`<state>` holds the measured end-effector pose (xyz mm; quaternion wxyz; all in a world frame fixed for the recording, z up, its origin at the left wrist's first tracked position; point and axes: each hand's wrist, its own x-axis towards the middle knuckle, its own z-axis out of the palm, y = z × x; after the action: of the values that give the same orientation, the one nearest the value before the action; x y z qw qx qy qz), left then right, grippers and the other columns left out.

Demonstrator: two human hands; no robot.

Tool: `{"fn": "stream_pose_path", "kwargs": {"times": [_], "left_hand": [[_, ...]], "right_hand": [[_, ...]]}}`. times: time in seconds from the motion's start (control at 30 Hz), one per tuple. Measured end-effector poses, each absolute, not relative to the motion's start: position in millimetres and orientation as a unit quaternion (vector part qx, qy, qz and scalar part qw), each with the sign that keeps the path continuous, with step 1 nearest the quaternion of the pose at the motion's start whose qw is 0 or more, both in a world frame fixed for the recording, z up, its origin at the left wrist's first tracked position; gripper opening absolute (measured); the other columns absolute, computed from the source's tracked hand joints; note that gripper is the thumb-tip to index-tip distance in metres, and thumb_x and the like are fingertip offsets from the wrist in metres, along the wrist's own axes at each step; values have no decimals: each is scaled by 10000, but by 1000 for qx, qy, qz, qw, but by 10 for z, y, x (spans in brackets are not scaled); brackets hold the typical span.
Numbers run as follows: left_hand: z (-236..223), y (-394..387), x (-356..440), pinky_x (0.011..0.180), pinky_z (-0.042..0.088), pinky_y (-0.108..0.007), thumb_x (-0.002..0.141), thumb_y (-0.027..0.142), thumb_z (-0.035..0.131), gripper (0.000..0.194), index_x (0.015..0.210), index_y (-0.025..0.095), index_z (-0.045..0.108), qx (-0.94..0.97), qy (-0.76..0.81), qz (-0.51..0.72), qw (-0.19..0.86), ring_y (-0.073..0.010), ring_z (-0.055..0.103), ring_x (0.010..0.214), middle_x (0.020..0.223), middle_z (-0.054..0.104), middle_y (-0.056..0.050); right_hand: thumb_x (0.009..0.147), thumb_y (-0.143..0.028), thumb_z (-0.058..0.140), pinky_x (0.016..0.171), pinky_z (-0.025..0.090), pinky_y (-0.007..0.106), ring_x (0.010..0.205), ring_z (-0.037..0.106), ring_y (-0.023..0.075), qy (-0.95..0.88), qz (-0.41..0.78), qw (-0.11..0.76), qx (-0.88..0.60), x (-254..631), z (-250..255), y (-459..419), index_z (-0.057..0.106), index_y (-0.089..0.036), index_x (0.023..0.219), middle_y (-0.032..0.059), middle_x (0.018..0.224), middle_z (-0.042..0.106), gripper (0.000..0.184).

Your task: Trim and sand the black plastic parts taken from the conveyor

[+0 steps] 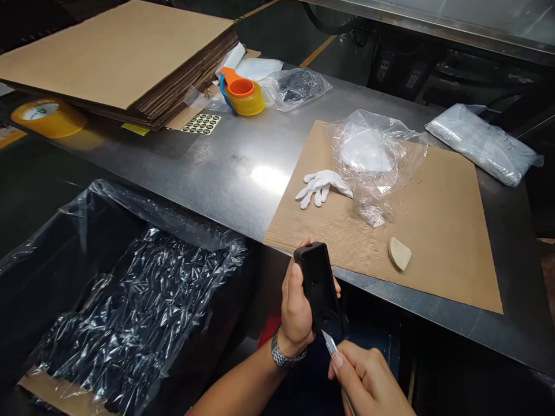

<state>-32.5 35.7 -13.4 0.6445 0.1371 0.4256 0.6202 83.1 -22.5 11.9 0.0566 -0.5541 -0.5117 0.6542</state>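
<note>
A hollow black plastic case (318,274) is gripped in my left hand (296,306), its open side turned up toward me. My right hand (364,372) is closed round a slim metal craft knife (330,344). The blade tip lies close to the lower end of the case; I cannot tell whether it touches. Both hands are in front of the table's near edge. Beyond them a white glove (323,188) and a beige rounded block (399,254) lie on a flat cardboard sheet (451,231).
Clear plastic bags (373,150) lie on the cardboard, with a wrapped packet (485,141) at the right. A cardboard stack (121,52), a tape roll (50,118), a tape dispenser (243,92) and a sticker sheet (202,123) are left. A plastic-lined bin (130,312) stands lower left.
</note>
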Motion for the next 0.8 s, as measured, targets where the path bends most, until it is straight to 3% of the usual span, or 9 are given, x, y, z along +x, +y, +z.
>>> {"fn": "stream_pose_path", "kwargs": {"times": [0.47,0.57,0.67,0.8], "left_hand": [[-106,336,-282,562,472,-291,874,474,331,422,1254,307,408,129,434,667,592,-155,578,579,758,612,-6],[-89,339,-269,554,464,-295,876,469,316,432,1275,317,386,115,429,687,574,-160,562,575,759,603,-8],[-69,345,-254,553,457,-296,876,471,301,433,1286,351,367,104,420,705,562,-161,547,581,770,584,-4],[-40,346,-231,558,458,-299,852,488,339,402,1235,389,407,97,419,732,528,-155,532,578,775,563,12]], "right_hand": [[856,-600,295,355,243,154,327,355,63,-462,698,83,-540,847,75,-269,514,-164,741,-85,365,328,501],[911,-449,295,355,248,178,340,404,76,-584,552,121,-583,873,75,-322,563,-164,801,-57,388,399,407],[909,-242,364,407,305,211,394,483,86,-740,284,210,-572,859,59,-396,614,-132,919,-16,486,532,273],[845,-105,485,410,310,247,367,477,87,-822,23,218,-525,781,22,-455,657,-83,940,-26,446,508,198]]}}
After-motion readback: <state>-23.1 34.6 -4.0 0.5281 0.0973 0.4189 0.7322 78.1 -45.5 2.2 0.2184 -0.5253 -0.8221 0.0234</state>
